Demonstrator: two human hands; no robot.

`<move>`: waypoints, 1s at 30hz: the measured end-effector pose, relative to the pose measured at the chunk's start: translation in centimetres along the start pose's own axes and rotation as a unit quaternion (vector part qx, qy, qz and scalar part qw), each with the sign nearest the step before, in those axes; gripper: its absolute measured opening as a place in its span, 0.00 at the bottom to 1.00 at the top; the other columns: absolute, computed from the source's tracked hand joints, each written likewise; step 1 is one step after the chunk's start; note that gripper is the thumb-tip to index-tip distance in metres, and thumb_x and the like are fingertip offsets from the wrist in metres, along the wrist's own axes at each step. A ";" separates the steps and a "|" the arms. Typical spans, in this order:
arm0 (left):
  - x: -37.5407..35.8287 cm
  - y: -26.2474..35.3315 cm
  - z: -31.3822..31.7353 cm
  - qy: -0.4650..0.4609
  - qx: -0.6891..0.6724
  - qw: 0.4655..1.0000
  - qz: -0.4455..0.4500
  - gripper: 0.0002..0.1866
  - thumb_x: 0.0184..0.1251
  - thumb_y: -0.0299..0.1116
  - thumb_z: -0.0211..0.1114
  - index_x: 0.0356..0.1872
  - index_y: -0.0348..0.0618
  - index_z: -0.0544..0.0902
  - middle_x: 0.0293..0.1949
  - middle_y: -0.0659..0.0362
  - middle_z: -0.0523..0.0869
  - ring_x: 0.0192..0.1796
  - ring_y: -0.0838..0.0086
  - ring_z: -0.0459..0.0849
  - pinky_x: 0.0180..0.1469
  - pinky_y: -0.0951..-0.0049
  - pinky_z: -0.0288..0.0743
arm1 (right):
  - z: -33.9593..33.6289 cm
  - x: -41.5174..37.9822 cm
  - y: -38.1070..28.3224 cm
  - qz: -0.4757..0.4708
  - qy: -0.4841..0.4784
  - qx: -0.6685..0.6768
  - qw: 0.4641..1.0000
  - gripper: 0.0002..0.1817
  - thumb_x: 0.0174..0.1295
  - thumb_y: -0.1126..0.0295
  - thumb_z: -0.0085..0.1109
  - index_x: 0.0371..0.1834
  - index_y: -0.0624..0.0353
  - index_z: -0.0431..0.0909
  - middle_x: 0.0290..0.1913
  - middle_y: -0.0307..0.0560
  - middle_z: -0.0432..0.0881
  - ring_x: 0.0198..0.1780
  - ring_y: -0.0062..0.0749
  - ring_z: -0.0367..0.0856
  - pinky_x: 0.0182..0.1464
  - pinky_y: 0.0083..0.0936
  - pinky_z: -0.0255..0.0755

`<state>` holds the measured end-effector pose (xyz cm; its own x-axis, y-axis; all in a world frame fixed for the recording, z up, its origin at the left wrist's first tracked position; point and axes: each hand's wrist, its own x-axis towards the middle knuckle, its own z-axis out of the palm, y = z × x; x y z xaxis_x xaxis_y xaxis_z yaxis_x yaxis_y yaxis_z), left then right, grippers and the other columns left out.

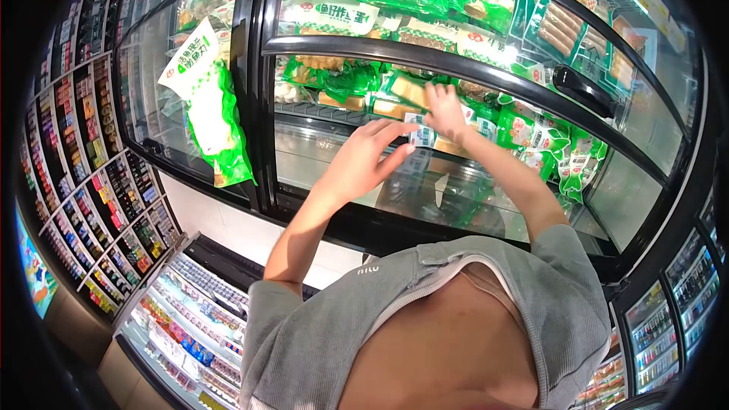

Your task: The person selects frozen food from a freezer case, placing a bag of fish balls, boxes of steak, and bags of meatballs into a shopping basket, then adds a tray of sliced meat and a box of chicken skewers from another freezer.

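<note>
My right hand (446, 110) reaches into the freezer, its fingers closed on the edge of a green-edged pack (408, 91) with a tan, block-shaped filling. My left hand (368, 156) hovers over the front part of the opening, thumb and fingers apart, holding nothing. Close to its fingertips lies a small white-and-blue labelled pack (420, 134). Another tan pack (393, 109) rests just below the one at my right hand. Green bags (531, 129) of frozen food sit to the right of my right forearm.
A green-and-white bag (216, 121) lies on the glass at left, beside the black frame post (254, 83). The sliding lid's black rail (456, 67) crosses above my hands, with a dark handle (585, 89) at right. Stocked shelves (91, 159) stand at far left.
</note>
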<state>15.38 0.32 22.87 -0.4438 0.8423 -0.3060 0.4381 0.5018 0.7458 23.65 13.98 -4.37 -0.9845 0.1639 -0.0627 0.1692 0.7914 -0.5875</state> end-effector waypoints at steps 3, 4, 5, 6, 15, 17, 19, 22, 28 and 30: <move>-3.8 0.6 -0.1 0.044 0.041 0.998 -0.017 0.16 0.63 0.31 0.62 0.52 0.40 0.78 0.45 0.51 0.82 0.50 0.55 0.79 0.53 0.63 0.71 | 2.3 0.6 -3.1 -0.021 -0.091 -0.017 0.995 0.38 0.38 0.71 0.64 0.58 0.62 0.63 0.51 0.56 0.70 0.53 0.51 0.67 0.52 0.40 0.71; -5.2 0.6 0.1 0.057 0.047 0.997 -0.021 0.16 0.63 0.29 0.62 0.52 0.39 0.78 0.46 0.50 0.82 0.50 0.56 0.80 0.53 0.63 0.72 | 4.1 0.7 -3.6 -0.049 -0.070 -0.063 0.994 0.37 0.39 0.70 0.65 0.58 0.61 0.63 0.52 0.54 0.70 0.55 0.49 0.67 0.52 0.41 0.71; -6.3 0.9 0.1 0.065 0.037 0.997 -0.036 0.16 0.63 0.29 0.62 0.52 0.39 0.78 0.46 0.50 0.82 0.50 0.57 0.80 0.53 0.64 0.72 | 6.2 1.2 -3.9 -0.077 -0.049 -0.108 0.990 0.36 0.41 0.69 0.66 0.58 0.59 0.63 0.52 0.53 0.70 0.56 0.47 0.67 0.52 0.42 0.71; -7.5 1.3 0.1 0.073 0.027 0.996 -0.050 0.16 0.63 0.28 0.62 0.51 0.39 0.78 0.45 0.50 0.83 0.49 0.57 0.80 0.52 0.64 0.72 | 7.5 1.4 -4.3 -0.104 -0.027 -0.152 0.982 0.36 0.43 0.68 0.67 0.58 0.58 0.62 0.53 0.51 0.70 0.58 0.46 0.67 0.52 0.43 0.71; -15.7 2.7 0.1 0.153 0.071 0.985 -0.045 0.14 0.62 0.28 0.63 0.48 0.38 0.80 0.43 0.51 0.84 0.46 0.58 0.81 0.50 0.67 0.73 | -1.7 -2.3 1.1 0.022 -0.143 0.055 0.988 0.34 0.48 0.62 0.68 0.58 0.62 0.66 0.53 0.59 0.74 0.57 0.52 0.72 0.57 0.35 0.69; -16.7 3.1 0.1 0.167 0.089 0.982 -0.021 0.13 0.62 0.29 0.63 0.48 0.38 0.80 0.43 0.51 0.84 0.46 0.58 0.81 0.50 0.67 0.73 | -4.3 -6.4 5.0 0.041 -0.138 0.051 0.988 0.28 0.51 0.58 0.66 0.52 0.63 0.72 0.46 0.58 0.78 0.52 0.50 0.77 0.53 0.36 0.71; -17.5 4.0 0.1 0.170 0.090 0.981 -0.024 0.13 0.63 0.29 0.63 0.48 0.38 0.80 0.43 0.51 0.84 0.46 0.58 0.81 0.50 0.67 0.73 | -9.1 -10.5 6.1 0.147 -0.213 0.059 0.964 0.28 0.52 0.53 0.65 0.49 0.62 0.74 0.42 0.55 0.81 0.45 0.43 0.80 0.48 0.33 0.73; -17.8 5.0 0.5 0.171 0.082 0.981 -0.027 0.13 0.63 0.29 0.62 0.48 0.38 0.80 0.43 0.51 0.84 0.46 0.59 0.81 0.49 0.67 0.74 | -14.1 -16.0 8.0 0.200 -0.242 0.076 0.947 0.30 0.52 0.51 0.66 0.52 0.60 0.74 0.43 0.54 0.81 0.44 0.40 0.81 0.47 0.32 0.74; -16.5 7.9 3.2 0.183 0.113 0.976 0.014 0.13 0.64 0.29 0.62 0.48 0.38 0.80 0.44 0.52 0.84 0.45 0.62 0.83 0.48 0.69 0.75 | -22.4 -24.0 5.9 0.257 -0.115 0.221 0.934 0.26 0.58 0.55 0.63 0.54 0.61 0.73 0.41 0.51 0.81 0.41 0.32 0.81 0.44 0.27 0.74; -16.2 9.3 4.4 0.195 0.074 0.978 0.014 0.13 0.64 0.29 0.63 0.49 0.39 0.80 0.44 0.53 0.84 0.45 0.65 0.84 0.48 0.71 0.75 | -23.8 -26.1 5.7 0.240 -0.074 0.238 0.938 0.23 0.61 0.58 0.61 0.54 0.62 0.72 0.39 0.50 0.81 0.41 0.32 0.81 0.43 0.27 0.74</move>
<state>30.11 -7.81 32.11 -0.6820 0.7312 -0.0165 0.5498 0.5273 0.6478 51.39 28.25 13.09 -0.8018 0.3233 -0.5025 0.5893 0.2880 -0.7549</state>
